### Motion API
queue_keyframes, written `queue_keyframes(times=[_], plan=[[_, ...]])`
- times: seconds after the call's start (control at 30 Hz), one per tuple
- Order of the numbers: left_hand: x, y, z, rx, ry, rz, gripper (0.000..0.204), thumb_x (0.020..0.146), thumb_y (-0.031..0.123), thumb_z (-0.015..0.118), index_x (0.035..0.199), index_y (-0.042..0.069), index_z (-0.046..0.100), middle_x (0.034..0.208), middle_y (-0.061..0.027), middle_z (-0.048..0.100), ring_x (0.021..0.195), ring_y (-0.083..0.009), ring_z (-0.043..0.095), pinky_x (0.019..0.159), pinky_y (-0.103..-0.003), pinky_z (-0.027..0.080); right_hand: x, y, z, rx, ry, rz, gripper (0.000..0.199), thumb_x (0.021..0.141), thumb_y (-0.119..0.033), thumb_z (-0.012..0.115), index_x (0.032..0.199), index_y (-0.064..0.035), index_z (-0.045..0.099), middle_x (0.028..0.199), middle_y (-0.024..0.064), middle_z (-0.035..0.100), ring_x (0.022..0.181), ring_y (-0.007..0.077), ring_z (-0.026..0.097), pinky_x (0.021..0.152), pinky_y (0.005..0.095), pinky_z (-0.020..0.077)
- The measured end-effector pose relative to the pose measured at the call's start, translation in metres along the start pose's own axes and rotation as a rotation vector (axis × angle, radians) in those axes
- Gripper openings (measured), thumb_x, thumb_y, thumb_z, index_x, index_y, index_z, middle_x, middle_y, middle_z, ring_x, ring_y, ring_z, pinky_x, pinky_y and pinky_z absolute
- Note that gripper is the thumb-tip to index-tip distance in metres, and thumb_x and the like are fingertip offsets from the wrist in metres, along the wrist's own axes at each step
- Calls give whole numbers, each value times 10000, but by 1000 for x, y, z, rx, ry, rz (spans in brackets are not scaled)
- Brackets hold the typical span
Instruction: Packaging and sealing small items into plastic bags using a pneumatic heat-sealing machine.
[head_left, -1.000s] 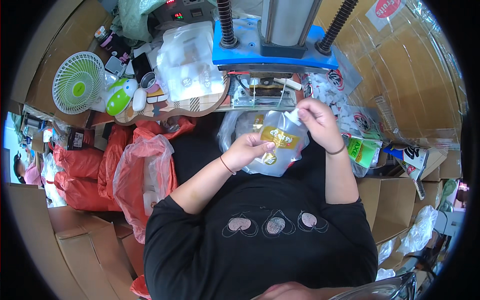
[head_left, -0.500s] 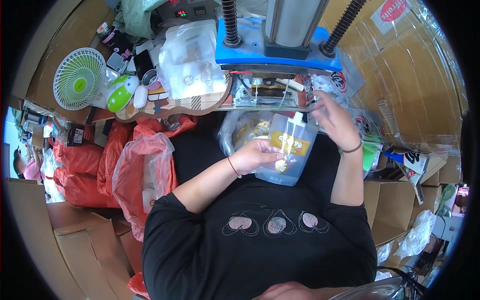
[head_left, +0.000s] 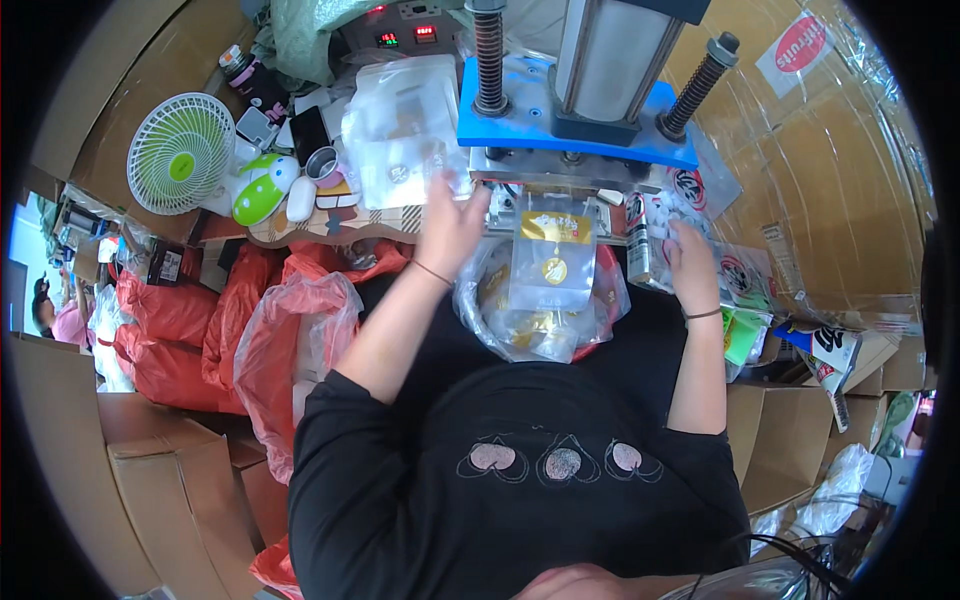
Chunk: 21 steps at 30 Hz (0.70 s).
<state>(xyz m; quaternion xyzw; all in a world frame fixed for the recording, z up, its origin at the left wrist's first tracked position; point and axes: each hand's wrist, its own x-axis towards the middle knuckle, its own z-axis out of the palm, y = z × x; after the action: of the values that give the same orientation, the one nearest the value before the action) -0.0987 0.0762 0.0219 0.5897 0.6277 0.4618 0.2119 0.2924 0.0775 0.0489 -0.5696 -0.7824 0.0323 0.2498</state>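
A clear pouch with a gold label (head_left: 551, 262) hangs upright under the blue press plate (head_left: 575, 125), its top edge at the metal bar. My left hand (head_left: 450, 225) is raised just left of it, fingers spread and blurred, holding nothing that I can see. To the right of the pouch, my right hand (head_left: 690, 265) has its fingertips at a pile of small white pieces (head_left: 662, 215); its grip is hidden. On my lap lies a clear plastic bag (head_left: 540, 325) with several gold-printed pouches inside.
A stack of clear bags (head_left: 400, 125) lies left of the press. A small green fan (head_left: 180, 155), a green toy-like gadget (head_left: 258, 190) and a metal cup (head_left: 323, 165) stand further left. Red plastic sacks (head_left: 290, 340) and cardboard boxes (head_left: 170, 480) crowd my left side.
Both hands held the pouch above my lap before. It now hangs at the press with both hands off it; the left hand went up and left, the right hand went right.
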Motion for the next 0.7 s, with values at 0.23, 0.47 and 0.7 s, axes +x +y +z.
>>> queue_keyframes(times=[0.23, 0.47, 0.7], plan=[[-23, -31, -49, 900, -213, 559, 494, 930, 340, 651, 1339, 74, 574, 1363, -198, 568, 1276, -382, 528, 1054, -506, 424, -13, -7, -17, 210, 120, 188, 165, 902, -52, 683, 1050, -21, 616, 993, 126, 678, 897, 235, 651, 840, 327, 501], [-53, 9, -40, -319, -294, -119, 150, 954, 126, 689, 927, -16, 730, 827, -26, 728, 747, -69, 639, 712, -245, 525, 0, -80, -8, 866, -178, -163, 70, 915, -39, 677, 935, 21, 706, 1071, 108, 721, 862, 135, 676, 763, 284, 538], [-79, 48, -8, -551, -618, -192, 196, 955, 183, 707, 908, -6, 727, 814, -6, 690, 739, -59, 598, 695, -232, 495, 29, -125, -12, 1056, -66, -156, 87, 965, -45, 636, 1014, 18, 671, 1080, 82, 705, 941, 111, 630, 834, 263, 507]])
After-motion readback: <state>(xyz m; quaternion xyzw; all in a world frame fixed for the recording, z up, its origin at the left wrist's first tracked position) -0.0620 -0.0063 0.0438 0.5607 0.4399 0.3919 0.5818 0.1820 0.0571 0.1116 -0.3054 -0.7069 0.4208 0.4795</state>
